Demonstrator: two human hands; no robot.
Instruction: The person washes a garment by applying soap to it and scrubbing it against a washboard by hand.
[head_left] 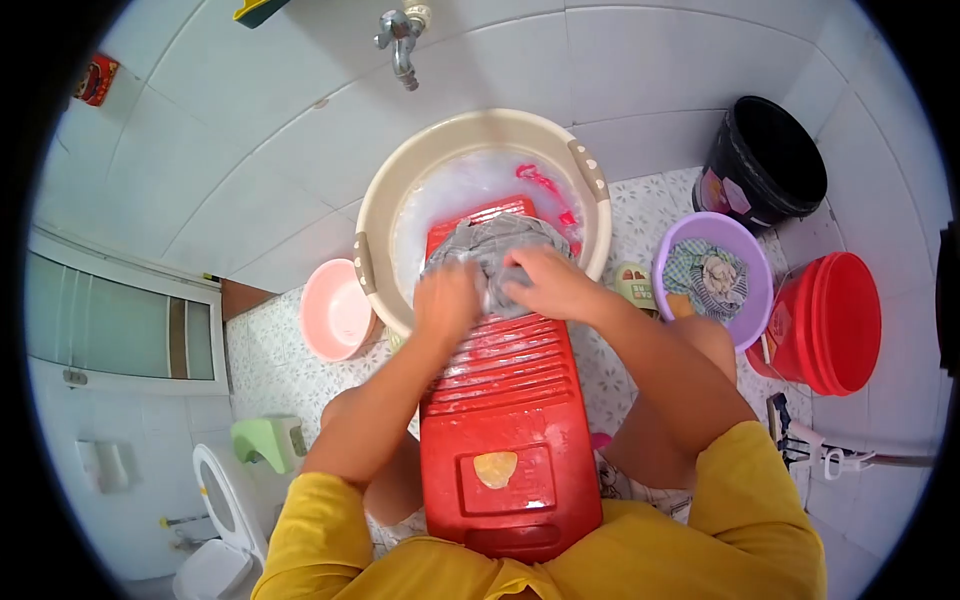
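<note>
A wet grey garment (500, 240) lies bunched on the upper ridges of a red washboard (510, 385). My left hand (447, 300), a little blurred by motion, is closed on the garment's left side. From the right, my right hand (548, 282) grips the same garment with curled fingers. The washboard's far end dips into a large beige basin (385, 190) of cloudy, sudsy water, and its near end rests against me. A yellowish piece of soap (495, 469) sits in the washboard's recess. Something bright pink (538, 178) floats at the basin's right side.
A metal tap (402, 50) juts from the wall above the basin. At left stand a pink basin (336, 312), a green stool (265, 440) and a toilet (225, 485). On the right are a purple basin (668, 285) with clothes, a black bucket (745, 165) and red buckets (815, 325).
</note>
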